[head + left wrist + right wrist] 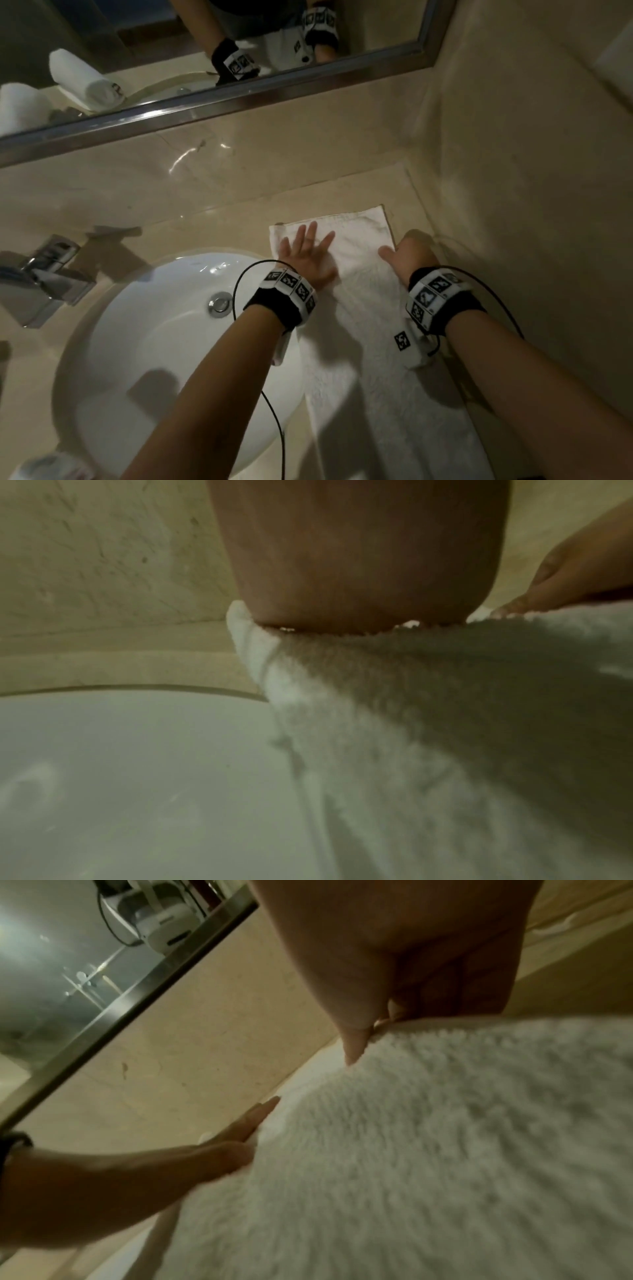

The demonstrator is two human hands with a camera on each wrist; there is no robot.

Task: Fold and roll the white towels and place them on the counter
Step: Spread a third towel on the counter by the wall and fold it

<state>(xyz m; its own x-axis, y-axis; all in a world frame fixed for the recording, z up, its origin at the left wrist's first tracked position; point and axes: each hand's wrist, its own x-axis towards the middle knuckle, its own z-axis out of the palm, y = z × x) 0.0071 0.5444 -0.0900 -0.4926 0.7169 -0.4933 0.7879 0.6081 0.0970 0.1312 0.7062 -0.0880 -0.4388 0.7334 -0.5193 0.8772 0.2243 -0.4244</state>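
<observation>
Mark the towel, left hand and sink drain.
towel (363, 274), head view, flat middle between the hands
left hand (305, 255), head view, back of hand, fingers spread on the towel
sink drain (219, 303), head view, metal stopper in the basin

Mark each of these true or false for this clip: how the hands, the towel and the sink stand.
1. The left hand lies flat with spread fingers on the towel. True.
2. The towel is already rolled up. False: it lies flat in a long strip on the counter.
3. The right hand is at the towel's right edge. True.
4. The towel lies left of the sink. False: it lies to the sink's right.
5. A rolled towel shows in the mirror. True.
</observation>
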